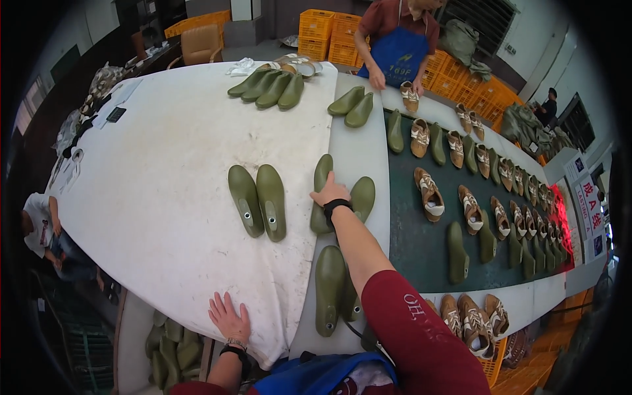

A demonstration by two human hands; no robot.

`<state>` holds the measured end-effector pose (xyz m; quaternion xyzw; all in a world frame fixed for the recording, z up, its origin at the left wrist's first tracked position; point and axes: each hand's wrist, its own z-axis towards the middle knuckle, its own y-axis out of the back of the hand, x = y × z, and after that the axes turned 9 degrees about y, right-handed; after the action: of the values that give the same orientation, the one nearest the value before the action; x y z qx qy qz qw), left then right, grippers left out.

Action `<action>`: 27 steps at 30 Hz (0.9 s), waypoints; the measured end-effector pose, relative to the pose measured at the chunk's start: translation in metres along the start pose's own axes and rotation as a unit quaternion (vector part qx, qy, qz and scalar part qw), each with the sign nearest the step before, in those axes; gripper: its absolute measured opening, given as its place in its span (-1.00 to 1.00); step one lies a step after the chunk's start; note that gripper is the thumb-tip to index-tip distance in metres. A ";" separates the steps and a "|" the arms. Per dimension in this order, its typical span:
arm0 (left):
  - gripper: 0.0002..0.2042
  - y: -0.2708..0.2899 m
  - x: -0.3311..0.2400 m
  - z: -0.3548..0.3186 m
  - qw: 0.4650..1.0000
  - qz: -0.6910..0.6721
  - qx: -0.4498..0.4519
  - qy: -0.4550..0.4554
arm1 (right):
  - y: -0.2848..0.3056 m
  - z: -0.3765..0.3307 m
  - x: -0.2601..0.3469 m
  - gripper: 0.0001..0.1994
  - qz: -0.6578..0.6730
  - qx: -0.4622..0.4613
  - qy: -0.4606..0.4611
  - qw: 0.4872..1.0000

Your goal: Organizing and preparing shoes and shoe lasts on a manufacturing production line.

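Observation:
My right hand (330, 193) reaches forward and grips a green shoe last (322, 168) lying on the pale strip beside the cloth, its index finger along the last and its thumb at the left side. Just right of that hand lies another green last (363, 194), partly behind my wrist. My left hand (230, 321) rests flat on the white cloth (164, 197) near the front edge, fingers spread, holding nothing. Between the hands and farther in, a pair of lasts (257, 201) lies on the cloth. Nearer me, another last (329, 289) sits beside my right forearm, which partly covers its neighbour.
On the right, a dark green conveyor belt (415, 257) carries rows of brown shoes and lasts. A co-worker in a blue apron (399, 59) handles a shoe (409, 96) across it. More lasts (268, 87) lie at the far edge; others fill a bin (128, 342) below left.

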<state>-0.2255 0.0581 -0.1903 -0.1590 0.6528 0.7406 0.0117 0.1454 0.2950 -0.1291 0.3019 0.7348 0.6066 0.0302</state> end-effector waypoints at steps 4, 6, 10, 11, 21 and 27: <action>-0.46 -0.001 0.002 0.001 1.000 -0.002 0.003 0.002 | 0.029 -0.014 -0.002 -0.42 -0.126 0.073 0.052 0.988; -0.46 -0.001 0.002 0.001 1.000 -0.002 -0.006 -0.005 | 0.040 -0.031 -0.010 -0.45 -0.162 0.065 0.092 0.980; -0.46 0.000 0.003 0.000 1.000 -0.001 -0.013 -0.006 | 0.052 -0.071 -0.036 -0.20 -0.174 0.083 0.139 0.971; -0.46 0.000 0.003 0.000 1.000 -0.001 -0.013 -0.009 | 0.053 -0.079 -0.045 -0.12 -0.161 0.081 0.160 0.970; -0.46 -0.004 0.003 0.003 1.000 0.006 -0.013 0.004 | 0.100 -0.062 -0.053 -0.32 0.000 0.140 0.293 0.946; -0.45 0.001 0.003 0.003 1.000 0.001 -0.025 0.016 | 0.064 -0.075 0.093 -0.41 0.210 0.145 0.281 0.925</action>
<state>-0.2294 0.0603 -0.1902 -0.1704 0.6340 0.7543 -0.0036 0.0649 0.2790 -0.0214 0.2671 0.7128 0.5462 -0.3496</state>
